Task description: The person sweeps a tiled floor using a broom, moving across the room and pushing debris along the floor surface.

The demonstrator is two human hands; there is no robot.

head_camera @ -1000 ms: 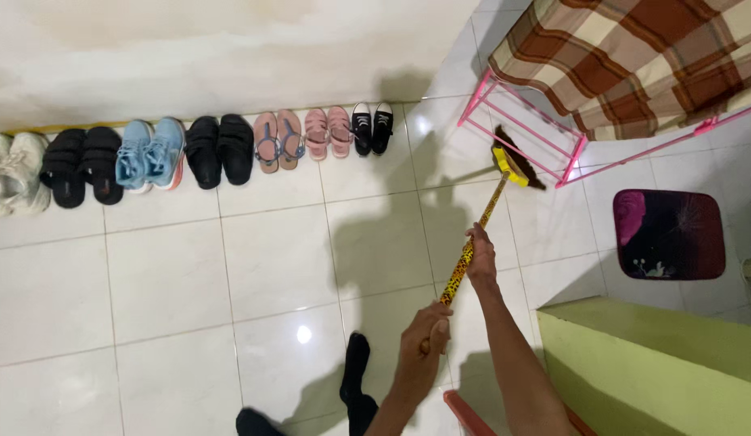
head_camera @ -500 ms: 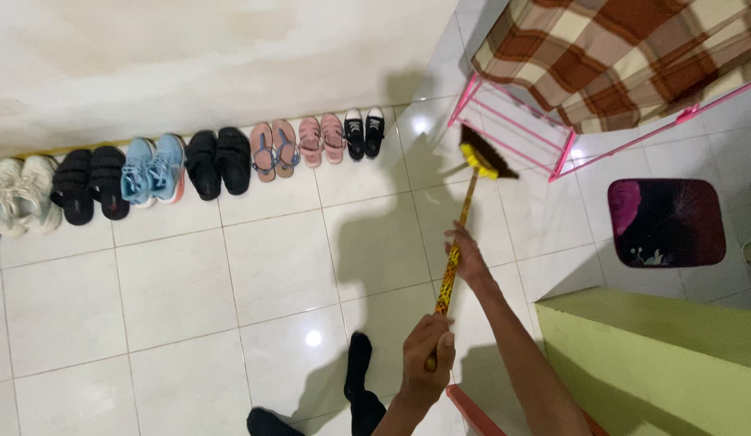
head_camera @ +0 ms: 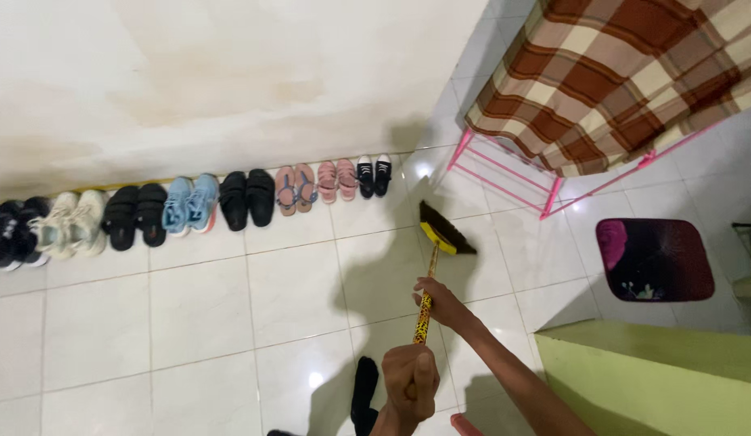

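Observation:
A broom with a yellow spotted handle [head_camera: 424, 311] and dark bristles [head_camera: 445, 229] on a yellow base rests on the white tiled floor [head_camera: 206, 315]. My right hand [head_camera: 441, 303] grips the handle partway down, its arm reaching in from the lower right. My left hand [head_camera: 409, 386] is closed around the handle's top end near the bottom of the view. My dark-socked foot [head_camera: 362, 391] stands just left of it.
A row of several pairs of shoes and sandals [head_camera: 190, 206] lines the stained wall. A pink rack [head_camera: 504, 173] draped with a brown checked cloth [head_camera: 625, 73] stands at right, with a dark mat [head_camera: 654, 260] and a green cabinet [head_camera: 658, 379] nearby.
The broom head has swept from beside the pink rack toward me and leftward across the tiles. Both hands drew back with it, and the view tilted so the wall fills more of the frame.

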